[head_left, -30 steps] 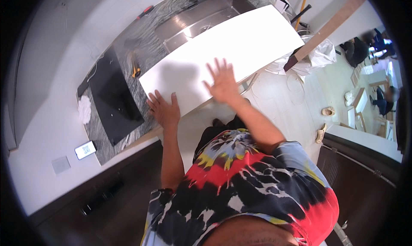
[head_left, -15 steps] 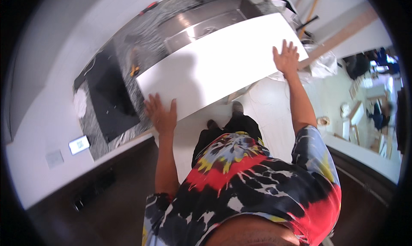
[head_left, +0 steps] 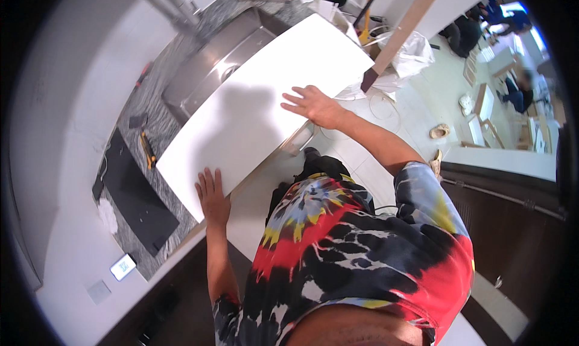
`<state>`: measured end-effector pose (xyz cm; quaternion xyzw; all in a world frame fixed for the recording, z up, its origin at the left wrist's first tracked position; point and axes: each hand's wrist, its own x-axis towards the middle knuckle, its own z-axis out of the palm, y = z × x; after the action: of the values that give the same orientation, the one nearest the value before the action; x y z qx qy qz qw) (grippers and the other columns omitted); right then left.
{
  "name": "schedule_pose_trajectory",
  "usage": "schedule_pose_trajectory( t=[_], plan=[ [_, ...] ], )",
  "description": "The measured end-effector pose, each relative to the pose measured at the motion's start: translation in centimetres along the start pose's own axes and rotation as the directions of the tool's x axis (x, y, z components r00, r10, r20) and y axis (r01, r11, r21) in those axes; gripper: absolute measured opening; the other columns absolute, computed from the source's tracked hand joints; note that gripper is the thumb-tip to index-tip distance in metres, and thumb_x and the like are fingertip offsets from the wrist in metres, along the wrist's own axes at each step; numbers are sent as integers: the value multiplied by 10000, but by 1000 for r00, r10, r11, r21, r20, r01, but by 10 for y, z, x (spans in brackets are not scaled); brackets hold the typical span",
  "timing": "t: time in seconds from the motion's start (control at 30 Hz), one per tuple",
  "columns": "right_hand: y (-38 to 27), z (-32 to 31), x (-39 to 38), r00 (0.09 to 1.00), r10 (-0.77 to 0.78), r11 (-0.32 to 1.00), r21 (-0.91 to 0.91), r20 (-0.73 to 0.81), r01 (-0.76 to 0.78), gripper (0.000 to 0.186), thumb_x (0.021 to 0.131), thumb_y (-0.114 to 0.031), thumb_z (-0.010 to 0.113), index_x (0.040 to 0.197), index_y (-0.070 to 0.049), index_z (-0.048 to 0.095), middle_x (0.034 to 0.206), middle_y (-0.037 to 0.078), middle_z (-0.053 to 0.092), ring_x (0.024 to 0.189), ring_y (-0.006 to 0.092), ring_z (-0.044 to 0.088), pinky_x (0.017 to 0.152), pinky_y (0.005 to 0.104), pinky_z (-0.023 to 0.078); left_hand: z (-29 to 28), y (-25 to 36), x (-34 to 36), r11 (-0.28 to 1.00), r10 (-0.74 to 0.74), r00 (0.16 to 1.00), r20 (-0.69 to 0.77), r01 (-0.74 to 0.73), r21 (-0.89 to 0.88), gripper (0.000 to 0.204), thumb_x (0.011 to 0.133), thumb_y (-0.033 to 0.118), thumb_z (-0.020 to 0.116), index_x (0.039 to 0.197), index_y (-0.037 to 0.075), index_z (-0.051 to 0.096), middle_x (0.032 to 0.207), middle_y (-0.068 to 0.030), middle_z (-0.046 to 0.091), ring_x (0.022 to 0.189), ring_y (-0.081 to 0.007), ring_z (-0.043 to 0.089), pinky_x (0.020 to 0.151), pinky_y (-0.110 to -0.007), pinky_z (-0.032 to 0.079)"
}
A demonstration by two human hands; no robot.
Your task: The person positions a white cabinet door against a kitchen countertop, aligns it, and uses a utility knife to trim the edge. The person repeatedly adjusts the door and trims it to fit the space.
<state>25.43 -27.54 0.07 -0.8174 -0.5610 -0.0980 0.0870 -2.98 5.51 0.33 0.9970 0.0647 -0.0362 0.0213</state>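
A long white panel (head_left: 325, 50) lies across the grey marbled countertop (head_left: 160, 204), partly over a steel sink (head_left: 196, 71). My left hand (head_left: 212, 198) rests open on the panel's near-left end, fingers spread. My right hand (head_left: 310, 107) lies open on the panel near its front edge, right of centre, fingers apart. A dark shadow falls on the white surface between them. A yellow-and-black tool (head_left: 147, 150) lies just beside the panel's left end, with a black sheet (head_left: 136, 201) farther left.
A wooden plank (head_left: 401, 32), white plastic sacks (head_left: 410, 53) and long-handled tools stand at the right. A small white screen device (head_left: 122, 266) is at lower left. A slipper (head_left: 439, 130) lies on the floor. People (head_left: 515, 92) sit or crouch among wooden pieces at the far right.
My right hand went to the right end half a second ago and is now back toward the middle. The view has turned, shifting the counter and panel leftward and tilting them.
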Motion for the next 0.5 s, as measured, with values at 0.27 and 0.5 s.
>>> schedule_pose_trajectory(
  t=[0.27, 0.5],
  plan=[
    [14, -76, 20, 984, -90, 994, 54, -155, 99, 294, 837, -148, 560, 1110, -87, 654, 1123, 59, 658, 1033, 228, 624, 862, 364, 466, -92, 0, -10, 996, 86, 990, -111, -89, -29, 592, 771, -37, 613, 1348, 75, 540, 1324, -190, 568, 1233, -337, 550, 1041, -439, 441],
    [52, -183, 100, 996, -48, 961, 269, -71, 66, 260, 777, -243, 749, 884, -38, 629, 788, 119, 644, 864, 331, 638, 783, 454, 480, -233, -6, 34, 893, -226, 973, -53, 185, -411, 154, 808, 71, 747, 914, -16, 678, 688, -74, 634, 633, -104, 546, 605, -275, 444]
  ],
)
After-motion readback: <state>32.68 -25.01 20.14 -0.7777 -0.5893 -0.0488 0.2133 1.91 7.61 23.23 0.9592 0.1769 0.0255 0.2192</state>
